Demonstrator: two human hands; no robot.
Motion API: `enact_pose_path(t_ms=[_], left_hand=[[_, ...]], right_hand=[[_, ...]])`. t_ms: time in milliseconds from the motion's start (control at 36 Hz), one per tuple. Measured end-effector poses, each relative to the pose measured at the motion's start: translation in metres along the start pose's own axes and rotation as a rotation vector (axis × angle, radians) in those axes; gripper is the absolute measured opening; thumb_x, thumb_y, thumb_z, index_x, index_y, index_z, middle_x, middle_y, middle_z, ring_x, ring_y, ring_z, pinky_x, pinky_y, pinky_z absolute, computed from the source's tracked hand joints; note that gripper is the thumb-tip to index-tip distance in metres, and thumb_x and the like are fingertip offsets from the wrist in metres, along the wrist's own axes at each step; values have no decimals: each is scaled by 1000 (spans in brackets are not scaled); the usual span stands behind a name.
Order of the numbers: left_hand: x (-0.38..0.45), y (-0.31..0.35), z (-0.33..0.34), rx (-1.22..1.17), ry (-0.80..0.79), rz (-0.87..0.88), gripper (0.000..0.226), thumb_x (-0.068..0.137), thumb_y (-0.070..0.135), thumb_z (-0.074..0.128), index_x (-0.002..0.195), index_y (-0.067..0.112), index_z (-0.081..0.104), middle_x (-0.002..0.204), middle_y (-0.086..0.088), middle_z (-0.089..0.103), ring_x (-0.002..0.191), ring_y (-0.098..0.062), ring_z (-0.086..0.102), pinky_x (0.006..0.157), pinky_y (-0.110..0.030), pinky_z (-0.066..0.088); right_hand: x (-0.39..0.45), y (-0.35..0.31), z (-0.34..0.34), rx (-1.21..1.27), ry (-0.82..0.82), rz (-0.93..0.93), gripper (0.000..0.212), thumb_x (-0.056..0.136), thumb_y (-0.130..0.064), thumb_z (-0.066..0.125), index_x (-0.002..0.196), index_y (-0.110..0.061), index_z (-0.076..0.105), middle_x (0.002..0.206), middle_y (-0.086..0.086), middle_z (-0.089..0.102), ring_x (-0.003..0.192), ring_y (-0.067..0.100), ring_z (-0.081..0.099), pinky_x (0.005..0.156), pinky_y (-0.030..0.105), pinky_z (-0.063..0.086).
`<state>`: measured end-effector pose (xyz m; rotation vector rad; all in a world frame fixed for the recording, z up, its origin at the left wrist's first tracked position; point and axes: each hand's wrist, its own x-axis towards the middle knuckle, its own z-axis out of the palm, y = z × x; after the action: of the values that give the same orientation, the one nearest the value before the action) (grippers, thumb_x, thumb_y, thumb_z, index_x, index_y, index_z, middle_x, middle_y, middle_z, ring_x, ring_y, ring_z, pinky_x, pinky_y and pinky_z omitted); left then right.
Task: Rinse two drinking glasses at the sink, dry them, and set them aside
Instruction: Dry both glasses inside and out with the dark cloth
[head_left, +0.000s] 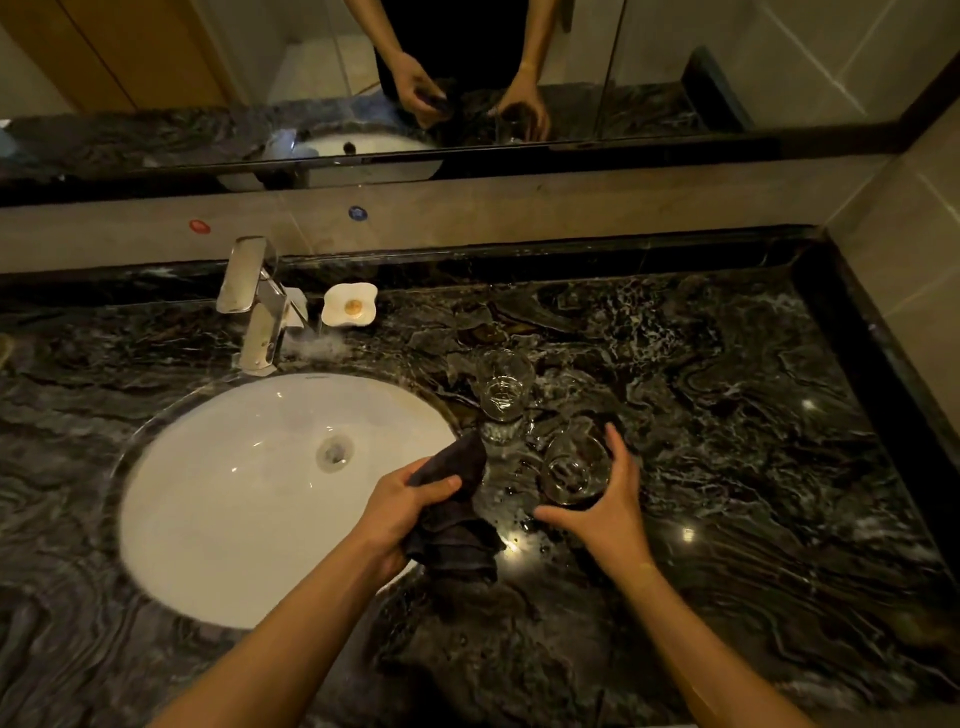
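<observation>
Two clear drinking glasses stand on the dark marble counter (727, 415) right of the white oval sink (234, 509). The far glass (504, 384) stands upright by itself. Around the near glass (574, 470) my right hand (602, 506) is curved, thumb on its near side and fingers on its right side. My left hand (402, 512) grips a dark cloth (452, 519) bunched over the sink's right rim, just left of the near glass.
A chrome faucet (254, 306) rises behind the sink, with a white flower-shaped soap dish (349, 305) to its right. A mirror (467, 78) runs along the back wall. A tiled wall bounds the counter on the right. The counter looks wet around the glasses.
</observation>
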<state>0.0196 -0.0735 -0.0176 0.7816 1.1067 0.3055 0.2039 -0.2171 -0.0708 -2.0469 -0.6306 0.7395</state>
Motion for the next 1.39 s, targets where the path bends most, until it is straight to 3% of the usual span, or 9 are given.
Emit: enact_pose_path(t_ms=[83,194,417,639,861,1000,1194,1306,1389], left_hand=[[5,10,-9,35,0,33,29,82,-2,65,109,5,69,90,-16,71,78,-28,66,66,-31,54],[10,25,-26,51,-9,66,28,83,2,65,111,7,68,93,-19,69,83,-30,64,73,-34,51],[27,69,-48,46,39,159,27,85,-1,63,109,11,69,86,-14,68,75,-27,64,66,-32,53],[39,92,-65,75,51,193,18,85,-1,65,99,9,69,88,-17,67,80,-31,63,78,-44,53],[40,97,-75,79,56,180,23,84,-3,65,105,6,68,88,-17,67,79,-30,63,80,-44,52],[42,95,-83,69,59,155,30,85,-2,64,111,11,69,87,-12,70,79,-27,64,73,-38,55],[39,91,-84,25,59,104,31,84,-4,63,109,15,69,106,-19,70,91,-33,64,91,-48,52],[37,91,-80,54,71,85,33,85,-4,63,113,12,68,101,-19,70,87,-33,65,88,-48,53],[35,93,-78,89,70,96,33,85,-4,63,115,9,67,99,-19,70,86,-33,65,84,-45,54]], right_hand=[[-20,-20,-9,-74,117,-65,129,47,-47,92,148,-45,12,153,-18,11,144,11,11,116,41,19],[-29,-70,-11,-151,225,-243,109,61,-56,79,149,-37,18,147,-26,16,143,8,17,116,38,20],[47,-131,53,146,15,128,132,62,-23,91,154,-28,-4,164,2,1,150,21,8,118,40,20],[60,-137,115,388,262,250,141,59,-1,90,151,-34,-12,163,6,3,148,23,14,116,41,23],[72,-114,130,417,376,276,114,69,-7,86,150,-32,10,156,5,30,137,25,40,111,39,37],[73,-104,130,397,396,281,94,73,-8,83,146,-26,26,147,4,44,130,25,47,93,25,35],[79,-84,132,298,366,250,89,67,-18,88,140,-28,38,139,-3,52,130,24,47,110,41,39],[80,-79,131,222,359,204,79,62,-27,89,126,-41,44,127,-8,59,123,26,49,102,49,45],[71,-86,129,142,316,87,76,63,-28,87,127,-34,47,130,-3,52,121,22,48,100,45,47]])
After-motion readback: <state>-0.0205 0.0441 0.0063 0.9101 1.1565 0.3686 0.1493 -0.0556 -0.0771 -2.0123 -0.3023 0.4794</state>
